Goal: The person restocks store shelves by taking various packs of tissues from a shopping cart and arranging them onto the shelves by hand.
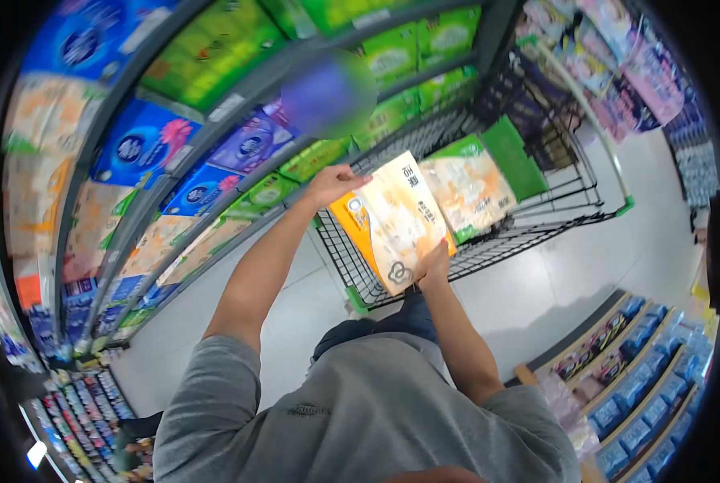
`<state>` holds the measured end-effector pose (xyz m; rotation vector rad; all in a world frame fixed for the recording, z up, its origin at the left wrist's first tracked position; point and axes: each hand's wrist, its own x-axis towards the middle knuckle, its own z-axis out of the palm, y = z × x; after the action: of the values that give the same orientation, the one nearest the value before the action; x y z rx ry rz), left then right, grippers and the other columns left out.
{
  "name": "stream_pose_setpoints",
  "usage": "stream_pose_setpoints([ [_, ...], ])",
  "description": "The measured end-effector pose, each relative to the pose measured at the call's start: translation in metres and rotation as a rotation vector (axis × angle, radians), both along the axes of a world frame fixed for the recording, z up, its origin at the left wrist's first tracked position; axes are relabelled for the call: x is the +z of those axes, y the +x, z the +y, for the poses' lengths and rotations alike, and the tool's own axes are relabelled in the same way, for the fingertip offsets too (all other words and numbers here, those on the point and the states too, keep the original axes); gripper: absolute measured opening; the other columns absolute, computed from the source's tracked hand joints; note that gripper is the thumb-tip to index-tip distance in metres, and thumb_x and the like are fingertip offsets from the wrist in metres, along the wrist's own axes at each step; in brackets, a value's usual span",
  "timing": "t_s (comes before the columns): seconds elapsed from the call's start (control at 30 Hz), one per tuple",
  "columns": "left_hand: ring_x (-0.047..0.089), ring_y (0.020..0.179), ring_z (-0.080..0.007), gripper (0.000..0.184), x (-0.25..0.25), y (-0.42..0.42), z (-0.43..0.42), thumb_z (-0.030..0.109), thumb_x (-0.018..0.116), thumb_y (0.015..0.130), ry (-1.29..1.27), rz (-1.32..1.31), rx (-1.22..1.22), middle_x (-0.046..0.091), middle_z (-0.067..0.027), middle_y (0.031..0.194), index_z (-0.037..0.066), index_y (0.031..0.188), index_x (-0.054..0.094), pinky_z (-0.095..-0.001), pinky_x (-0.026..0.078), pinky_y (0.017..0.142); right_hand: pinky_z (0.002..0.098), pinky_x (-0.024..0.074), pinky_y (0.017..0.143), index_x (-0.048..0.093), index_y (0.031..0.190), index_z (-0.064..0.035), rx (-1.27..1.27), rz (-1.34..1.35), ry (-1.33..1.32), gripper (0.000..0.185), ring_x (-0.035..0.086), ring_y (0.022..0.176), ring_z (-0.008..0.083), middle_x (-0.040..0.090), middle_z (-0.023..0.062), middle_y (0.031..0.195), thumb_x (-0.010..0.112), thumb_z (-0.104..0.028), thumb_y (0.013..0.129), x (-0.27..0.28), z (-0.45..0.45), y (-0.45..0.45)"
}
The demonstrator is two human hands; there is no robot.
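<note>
Both hands were grasping the orange-and-white tissue pack (396,221) over the near-left part of the black wire shopping cart (493,251). The left hand (333,186) gripped its far-left corner, thumb on the upper face; the right hand (434,266) held the near-right edge, its remaining fingers mostly hidden from me. The pack lay slantwise, its long axis seeming to run from far left to near right, printed face up. What mattered, I judged, was the green-and-white tissue pack (466,189) in the cart: just right of the held one, and nearer the right hand. Whether the two touched I couldn't tell. Beyond that stood a green panel (514,157), while the stocked shelf (251,90) rose along the left.
</note>
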<state>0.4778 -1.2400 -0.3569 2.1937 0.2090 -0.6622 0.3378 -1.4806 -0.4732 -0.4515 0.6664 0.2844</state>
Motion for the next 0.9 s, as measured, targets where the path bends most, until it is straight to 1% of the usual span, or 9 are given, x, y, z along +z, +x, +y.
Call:
stream_pose_setpoints([
  [0.1, 0.06, 0.08, -0.0216, 0.062, 0.046, -0.037, 0.034, 0.058, 0.075, 0.066, 0.146, -0.15, -0.069, 0.065, -0.0104, 0.088, 0.007, 0.098, 0.061, -0.0325, 0.046, 0.074, 0.0428, 0.0268, 0.11, 0.024, 0.145, -0.007, 0.095, -0.106, -0.029, 0.063, 0.032, 0.134, 0.0289, 0.031, 0.0114, 0.147, 0.022, -0.049, 0.098, 0.028, 0.023, -0.023],
  [0.13, 0.06, 0.1, -0.0264, 0.086, 0.054, -0.052, 0.049, 0.057, 0.078, 0.061, 0.166, -0.108, 0.018, 0.062, -0.0167, 0.108, 0.004, 0.123, 0.051, -0.035, 0.046, 0.084, 0.043, 0.0278, 0.11, 0.025, 0.145, -0.0072, 0.147, -0.155, 0.016, 0.062, 0.033, 0.134, 0.0291, 0.032, 0.0114, 0.147, 0.023, -0.049, 0.098, 0.044, 0.037, -0.027],
  [0.2, 0.053, 0.115, -0.0294, 0.095, 0.04, -0.09, 0.093, 0.056, 0.076, 0.063, 0.147, -0.249, 0.044, 0.054, -0.0186, 0.126, 0.001, 0.133, 0.043, -0.0346, 0.038, 0.1, 0.0429, 0.0312, 0.108, 0.03, 0.143, -0.0068, 0.21, -0.192, 0.042, 0.06, 0.037, 0.131, 0.0294, 0.036, 0.0115, 0.144, 0.024, -0.048, 0.098, 0.062, 0.065, -0.04],
  [0.27, 0.051, 0.118, -0.029, 0.097, 0.104, -0.15, 0.12, 0.043, 0.079, 0.064, -0.244, -0.056, 0.017, 0.052, -0.0181, 0.13, 0.0, 0.139, 0.035, -0.0344, 0.037, 0.103, 0.0428, 0.0346, 0.106, 0.034, 0.141, -0.0065, 0.256, -0.202, 0.061, 0.059, 0.042, 0.128, 0.0296, 0.04, 0.0117, 0.142, 0.025, -0.047, 0.099, 0.072, 0.093, -0.054],
  [0.6, 0.06, 0.106, -0.0281, 0.075, 0.065, -0.356, 0.293, 0.011, 0.071, 0.074, -0.962, -0.226, 0.988, 0.055, -0.0215, 0.119, -0.007, 0.136, 0.031, -0.0354, 0.051, 0.085, 0.0263, 0.046, 0.076, 0.062, 0.108, 0.0025, 0.692, -0.487, -0.674, 0.051, 0.06, 0.089, 0.0204, 0.063, 0.0121, 0.103, 0.054, -0.045, 0.09, 0.127, 0.241, -0.056],
  [0.73, 0.06, 0.102, -0.0282, 0.078, 0.101, -0.37, 0.319, 0.008, 0.07, 0.075, -1.05, -0.531, 1.09, 0.055, -0.0208, 0.118, -0.007, 0.138, 0.026, -0.0354, 0.051, 0.084, 0.0443, 0.0378, 0.097, 0.043, 0.129, 0.0042, 0.81, -0.402, -0.664, 0.08, 0.046, 0.121, 0.0266, 0.046, 0.0194, 0.132, 0.056, -0.061, 0.083, 0.179, 0.293, -0.077],
  [0.77, 0.06, 0.103, -0.028, 0.081, 0.115, -0.365, 0.32, 0.007, 0.07, 0.074, -1.033, -0.632, 1.146, 0.053, -0.0208, 0.119, -0.005, 0.14, 0.024, -0.035, 0.051, 0.084, 0.053, 0.0259, 0.104, 0.024, 0.141, 0.0004, 0.883, -0.394, -0.495, 0.102, 0.031, 0.132, 0.0319, 0.032, 0.022, 0.142, 0.054, -0.072, 0.076, 0.193, 0.313, -0.087],
  [0.83, 0.059, 0.104, -0.0279, 0.084, 0.142, -0.354, 0.318, 0.006, 0.07, 0.074, -1.014, -0.74, 1.212, 0.052, -0.0208, 0.121, -0.004, 0.141, 0.021, -0.0345, 0.051, 0.084, 0.0516, 0.0257, 0.106, 0.014, 0.145, -0.0043, 0.95, -0.453, -0.257, 0.102, 0.032, 0.131, 0.0343, 0.029, 0.0226, 0.143, 0.054, -0.071, 0.078, 0.222, 0.359, -0.097],
  [0.9, 0.055, 0.11, -0.0275, 0.09, 0.17, -0.343, 0.312, 0.006, 0.071, 0.074, -0.966, -0.886, 1.238, 0.049, -0.0207, 0.124, -0.001, 0.144, 0.015, -0.0344, 0.049, 0.087, 0.0504, 0.0299, 0.103, 0.031, 0.14, -0.0065, 0.873, -0.54, -0.096, 0.081, 0.036, 0.13, 0.0316, 0.039, 0.0195, 0.138, 0.054, -0.061, 0.085, 0.263, 0.405, -0.094],
])
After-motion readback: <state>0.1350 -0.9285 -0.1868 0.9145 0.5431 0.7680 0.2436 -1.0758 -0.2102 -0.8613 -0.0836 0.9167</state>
